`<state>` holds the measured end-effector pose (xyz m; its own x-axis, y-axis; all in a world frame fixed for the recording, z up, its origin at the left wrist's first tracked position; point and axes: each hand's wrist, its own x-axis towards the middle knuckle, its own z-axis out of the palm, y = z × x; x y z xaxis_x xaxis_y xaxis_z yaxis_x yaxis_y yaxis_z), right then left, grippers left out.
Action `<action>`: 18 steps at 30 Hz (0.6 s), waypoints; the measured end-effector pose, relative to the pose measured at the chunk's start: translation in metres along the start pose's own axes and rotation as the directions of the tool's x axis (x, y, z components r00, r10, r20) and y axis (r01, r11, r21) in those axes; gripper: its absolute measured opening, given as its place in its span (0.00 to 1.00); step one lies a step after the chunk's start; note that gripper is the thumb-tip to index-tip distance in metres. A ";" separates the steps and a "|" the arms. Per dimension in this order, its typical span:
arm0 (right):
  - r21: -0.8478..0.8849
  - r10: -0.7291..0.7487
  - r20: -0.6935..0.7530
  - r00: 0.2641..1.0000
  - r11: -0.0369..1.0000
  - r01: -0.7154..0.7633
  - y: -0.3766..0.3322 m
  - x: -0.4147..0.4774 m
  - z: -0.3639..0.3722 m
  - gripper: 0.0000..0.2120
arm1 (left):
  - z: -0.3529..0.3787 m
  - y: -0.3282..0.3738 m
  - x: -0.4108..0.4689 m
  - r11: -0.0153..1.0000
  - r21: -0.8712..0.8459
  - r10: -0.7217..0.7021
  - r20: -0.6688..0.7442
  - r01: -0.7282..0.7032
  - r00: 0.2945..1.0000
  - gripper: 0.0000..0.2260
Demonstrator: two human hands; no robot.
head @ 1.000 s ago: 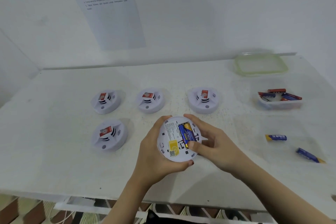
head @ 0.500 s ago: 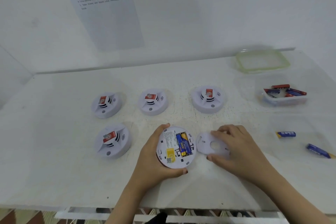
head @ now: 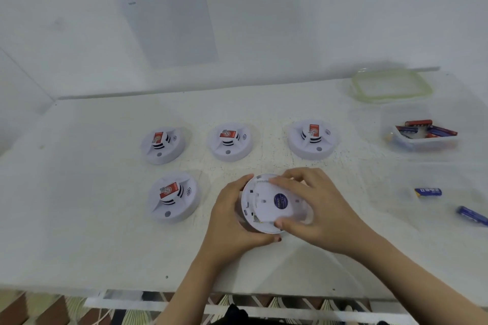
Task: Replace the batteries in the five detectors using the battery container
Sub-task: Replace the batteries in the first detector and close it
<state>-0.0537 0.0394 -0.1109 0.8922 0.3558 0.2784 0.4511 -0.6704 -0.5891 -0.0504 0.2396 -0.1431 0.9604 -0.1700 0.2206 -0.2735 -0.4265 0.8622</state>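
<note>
A white round detector [head: 254, 215] lies upside down near the table's front, cupped at its left rim by my left hand [head: 229, 221]. My right hand [head: 314, 206] presses the white back cover [head: 274, 202] onto it; blue battery shows through the cover's round hole. Several other detectors stand face up: three in a row behind, at the left [head: 162, 144], the middle [head: 229, 141] and the right [head: 311, 138], and one at front left [head: 173, 196]. The clear battery container [head: 422, 137] holds several batteries at the right.
Two loose blue batteries [head: 427, 192] [head: 472, 215] lie on the white table [head: 79, 219] to the right of my hands. A green-rimmed lid [head: 390, 86] rests at the back right. A printed sheet [head: 163, 8] hangs on the wall behind.
My right hand took the back cover off the table beside the detector and brought it left onto the open battery bay. My left hand kept holding the detector.
</note>
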 end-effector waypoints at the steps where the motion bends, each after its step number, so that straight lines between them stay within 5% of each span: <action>1: -0.037 -0.022 0.016 1.000 0.999 0.023 -0.001 0.003 0.001 0.29 | 0.000 0.001 0.000 1.000 -0.006 -0.001 -0.002 0.001 1.000 0.43; 14: -0.168 -0.093 0.021 0.995 0.981 0.096 -0.008 0.014 0.004 0.28 | -0.002 0.004 0.000 0.999 0.021 0.044 -0.004 -0.044 0.999 0.41; 18: -0.084 0.023 0.087 0.996 0.996 -0.016 -0.007 0.016 0.005 0.31 | -0.004 0.003 0.000 0.999 0.018 0.035 0.005 -0.035 0.999 0.42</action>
<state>-0.0425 0.0533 -0.1064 0.8971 0.3955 0.1971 0.4370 -0.7283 -0.5278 -0.0513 0.2416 -0.1384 0.9501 -0.1889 0.2482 -0.3076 -0.4360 0.8457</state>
